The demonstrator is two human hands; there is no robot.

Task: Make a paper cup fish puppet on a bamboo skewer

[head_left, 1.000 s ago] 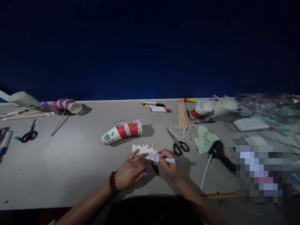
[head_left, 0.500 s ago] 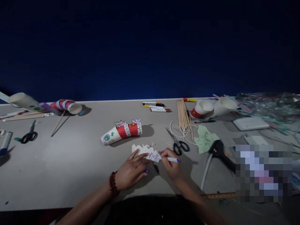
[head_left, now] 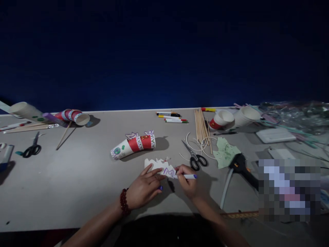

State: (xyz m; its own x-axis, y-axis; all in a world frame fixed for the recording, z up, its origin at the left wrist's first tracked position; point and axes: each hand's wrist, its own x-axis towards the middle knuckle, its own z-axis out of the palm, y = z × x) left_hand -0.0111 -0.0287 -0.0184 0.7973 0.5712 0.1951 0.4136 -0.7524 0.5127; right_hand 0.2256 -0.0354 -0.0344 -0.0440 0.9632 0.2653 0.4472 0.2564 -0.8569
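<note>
My right hand (head_left: 188, 181) grips a white marker with a purple end (head_left: 190, 176), its tip at the right edge of a jagged white paper piece (head_left: 154, 166). Purple zigzag lines show on that paper. My left hand (head_left: 144, 188), wearing a dark red bead bracelet (head_left: 124, 202), lies with fingers stretched out over the paper, pressing it to the table. A purple marker cap (head_left: 160, 188) shows beside the left thumb; whether the hand holds it I cannot tell. Beyond the hands lies a figure of joined paper cups (head_left: 135, 144), red and white, with purple-outlined paper spikes.
Right of my hands lie scissors (head_left: 197, 160), white cord (head_left: 189, 145), wooden sticks (head_left: 200, 125), green paper (head_left: 226, 152) and a glue gun (head_left: 240, 164). Markers (head_left: 172, 117) and stacked cups (head_left: 223, 118) sit toward the back. More scissors (head_left: 33, 149) and another cup figure (head_left: 74, 116) are left.
The purple line on the paper has grown slightly near the marker tip. My right hand has shifted only a little; my left hand stays in place.
</note>
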